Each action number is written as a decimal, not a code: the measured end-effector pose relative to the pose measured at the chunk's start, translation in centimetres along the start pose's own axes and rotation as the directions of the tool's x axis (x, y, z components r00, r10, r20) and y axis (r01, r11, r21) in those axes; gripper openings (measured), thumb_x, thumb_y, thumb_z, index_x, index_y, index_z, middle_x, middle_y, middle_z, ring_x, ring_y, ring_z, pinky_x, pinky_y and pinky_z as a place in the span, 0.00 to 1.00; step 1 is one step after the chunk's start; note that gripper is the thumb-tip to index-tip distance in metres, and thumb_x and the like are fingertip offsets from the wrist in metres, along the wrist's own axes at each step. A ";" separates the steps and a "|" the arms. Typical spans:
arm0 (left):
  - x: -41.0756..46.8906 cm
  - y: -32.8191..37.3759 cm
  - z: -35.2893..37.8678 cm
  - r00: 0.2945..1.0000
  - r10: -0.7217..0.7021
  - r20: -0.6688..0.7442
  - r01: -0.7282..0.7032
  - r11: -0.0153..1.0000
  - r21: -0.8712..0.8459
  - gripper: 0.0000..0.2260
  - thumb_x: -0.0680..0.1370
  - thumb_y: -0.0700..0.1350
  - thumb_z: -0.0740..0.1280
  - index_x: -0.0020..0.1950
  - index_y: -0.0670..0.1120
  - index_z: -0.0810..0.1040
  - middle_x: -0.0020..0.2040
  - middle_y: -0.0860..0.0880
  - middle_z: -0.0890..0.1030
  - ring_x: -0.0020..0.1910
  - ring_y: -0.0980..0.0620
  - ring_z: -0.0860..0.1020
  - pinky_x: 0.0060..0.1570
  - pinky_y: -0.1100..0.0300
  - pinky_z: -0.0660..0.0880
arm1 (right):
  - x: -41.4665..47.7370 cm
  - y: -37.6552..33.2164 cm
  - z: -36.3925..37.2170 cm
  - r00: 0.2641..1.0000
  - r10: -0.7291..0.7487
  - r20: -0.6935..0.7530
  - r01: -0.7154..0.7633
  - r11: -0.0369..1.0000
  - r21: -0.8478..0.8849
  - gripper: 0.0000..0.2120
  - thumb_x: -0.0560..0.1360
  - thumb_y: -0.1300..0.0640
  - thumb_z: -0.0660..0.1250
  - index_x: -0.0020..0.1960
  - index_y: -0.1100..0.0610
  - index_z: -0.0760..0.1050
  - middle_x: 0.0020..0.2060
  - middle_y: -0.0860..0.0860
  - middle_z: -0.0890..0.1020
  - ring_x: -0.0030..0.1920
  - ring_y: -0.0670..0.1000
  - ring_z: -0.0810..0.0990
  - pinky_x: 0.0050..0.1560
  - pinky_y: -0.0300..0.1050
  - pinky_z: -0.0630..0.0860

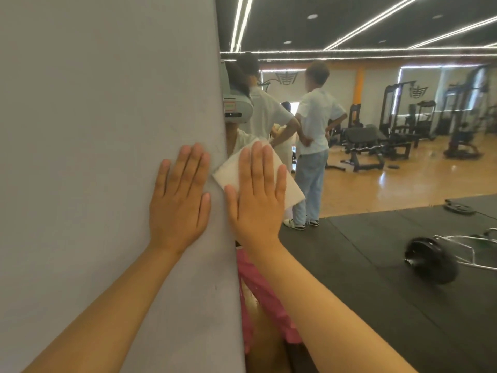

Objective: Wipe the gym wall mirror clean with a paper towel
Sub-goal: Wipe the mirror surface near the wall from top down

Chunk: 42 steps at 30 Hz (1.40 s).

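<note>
Both forearms are reaching up from the bottom edge. L hand [178, 200] is lying flat on the grey wall [94, 103], fingers straight & close together, holding nothing. R hand [255, 200], fingers straight & a bit spread, is pressing the paper towel [228, 170] flat against the mirror [376, 184], right by its left edge next to the wall. Further off, the glass is reflecting a black mat [376, 278] w/ a weight plate [430, 262], two people in white shirts [314, 117] & gym machines [398, 109].

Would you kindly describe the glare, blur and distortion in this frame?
Head view: the wide lens bows the grey wall; ceiling light strips blow out white; glare sheens the floor in the mirror; the weight plate looks smeared; left hand, right hand and paper towel are sharp.
</note>
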<state>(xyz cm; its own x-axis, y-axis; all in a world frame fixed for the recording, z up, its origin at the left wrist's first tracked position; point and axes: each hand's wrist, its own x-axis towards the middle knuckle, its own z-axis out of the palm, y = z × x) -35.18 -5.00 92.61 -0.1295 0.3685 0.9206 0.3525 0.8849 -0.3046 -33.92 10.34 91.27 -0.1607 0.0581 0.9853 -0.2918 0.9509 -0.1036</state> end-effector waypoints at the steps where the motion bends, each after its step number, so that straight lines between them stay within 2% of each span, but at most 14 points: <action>1: 0.0 0.0 0.0 1.000 -0.001 -0.005 0.001 1.000 -0.002 0.29 0.81 0.46 0.53 0.81 0.41 0.51 0.80 0.44 0.56 0.81 0.50 0.47 0.79 0.48 0.45 | -0.3 0.6 -0.2 0.998 -0.056 0.012 0.056 0.998 0.000 0.28 0.83 0.49 0.51 0.79 0.59 0.52 0.79 0.55 0.56 0.80 0.53 0.51 0.79 0.55 0.45; 5: 0.0 0.1 -0.1 1.000 -0.009 -0.007 0.009 1.000 0.003 0.29 0.80 0.45 0.54 0.81 0.41 0.52 0.80 0.44 0.56 0.81 0.51 0.47 0.79 0.48 0.45 | -1.2 2.1 -0.7 0.974 -0.221 0.058 0.221 0.975 0.002 0.27 0.83 0.48 0.51 0.79 0.58 0.56 0.78 0.53 0.57 0.79 0.55 0.56 0.79 0.55 0.45; 14: 0.1 0.2 -0.3 1.000 -0.011 -0.010 0.011 1.000 0.026 0.28 0.81 0.46 0.54 0.81 0.41 0.53 0.80 0.43 0.58 0.81 0.51 0.46 0.79 0.48 0.45 | -4.5 4.4 -1.0 0.889 -0.435 0.143 0.441 0.897 -0.010 0.28 0.83 0.48 0.53 0.79 0.57 0.55 0.78 0.53 0.59 0.80 0.53 0.54 0.79 0.54 0.46; 19: 0.1 0.4 -0.3 1.000 -0.009 -0.011 0.009 1.000 0.027 0.28 0.81 0.46 0.54 0.80 0.41 0.54 0.80 0.42 0.59 0.79 0.44 0.53 0.78 0.49 0.45 | -6.7 4.9 -0.9 0.861 -0.476 0.180 0.485 0.874 -0.006 0.27 0.84 0.48 0.52 0.80 0.57 0.54 0.78 0.52 0.59 0.80 0.52 0.51 0.79 0.54 0.46; 24: 0.1 0.4 -0.3 1.000 -0.020 -0.005 0.020 0.999 0.031 0.28 0.81 0.46 0.54 0.80 0.41 0.54 0.80 0.42 0.59 0.79 0.44 0.52 0.79 0.48 0.45 | -9.9 5.4 -0.4 0.822 -0.528 0.216 0.538 0.843 0.011 0.25 0.85 0.49 0.47 0.80 0.56 0.55 0.79 0.50 0.56 0.81 0.51 0.49 0.80 0.54 0.44; 28: 0.1 0.4 -0.3 1.000 -0.020 0.001 0.020 0.999 0.033 0.28 0.81 0.47 0.53 0.80 0.40 0.55 0.80 0.42 0.59 0.79 0.44 0.53 0.78 0.46 0.47 | -12.0 5.8 -0.3 0.789 -0.558 0.258 0.580 0.814 -0.013 0.26 0.84 0.48 0.49 0.80 0.55 0.53 0.78 0.50 0.58 0.81 0.51 0.46 0.80 0.53 0.42; 35: 0.1 0.5 -0.2 1.000 -0.013 -0.013 0.013 0.999 0.039 0.27 0.82 0.47 0.52 0.80 0.40 0.55 0.80 0.41 0.59 0.79 0.43 0.54 0.78 0.47 0.47 | -14.1 6.0 -0.4 0.763 -0.569 0.306 0.595 0.804 0.012 0.25 0.85 0.48 0.47 0.80 0.55 0.52 0.79 0.48 0.52 0.81 0.51 0.45 0.80 0.52 0.41; 42: 0.0 0.4 0.0 0.999 -0.013 -0.029 0.015 0.999 0.044 0.27 0.82 0.47 0.51 0.81 0.41 0.54 0.80 0.42 0.59 0.80 0.44 0.53 0.78 0.46 0.48 | -14.5 6.5 -1.1 0.727 -0.595 0.343 0.616 0.786 0.059 0.27 0.83 0.48 0.53 0.80 0.53 0.55 0.79 0.49 0.58 0.81 0.50 0.48 0.80 0.51 0.43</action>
<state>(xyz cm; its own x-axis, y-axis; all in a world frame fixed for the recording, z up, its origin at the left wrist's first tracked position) -35.01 -4.67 92.48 -0.1069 0.3481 0.9314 0.3096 0.9018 -0.3015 -32.50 16.04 76.44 -0.2663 -0.6278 0.7314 -0.3836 0.7651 0.5171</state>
